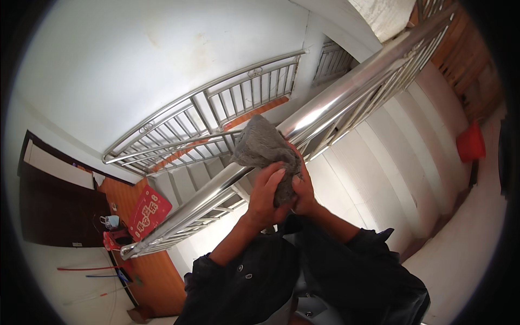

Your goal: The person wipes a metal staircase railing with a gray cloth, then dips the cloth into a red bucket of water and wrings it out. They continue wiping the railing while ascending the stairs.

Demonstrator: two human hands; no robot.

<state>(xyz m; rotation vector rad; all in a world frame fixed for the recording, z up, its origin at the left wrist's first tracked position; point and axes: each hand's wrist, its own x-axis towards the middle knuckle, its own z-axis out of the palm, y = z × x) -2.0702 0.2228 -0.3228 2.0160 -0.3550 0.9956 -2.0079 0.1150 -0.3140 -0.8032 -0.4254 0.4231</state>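
Observation:
Both hands grip a crumpled grey cloth (262,140) just above the stair railing. My left hand (264,197) has its fingers wrapped around the near side of the cloth. From the other side, my right hand (304,185) closes on the same cloth, its thumb pressed against the folds. The cloth's bunched upper end covers part of the polished metal handrail (313,111). Whether it touches the rail cannot be told. The rail runs diagonally from lower left to upper right, with thinner metal bars (357,109) below it.
White stairs (382,134) descend beside the railing, with a red bucket (471,142) at the right. A second metal railing (203,97) lines the lower flight. Down left are a red mat (149,213), a dark door (61,207), and brooms or mops (89,269) by the wall.

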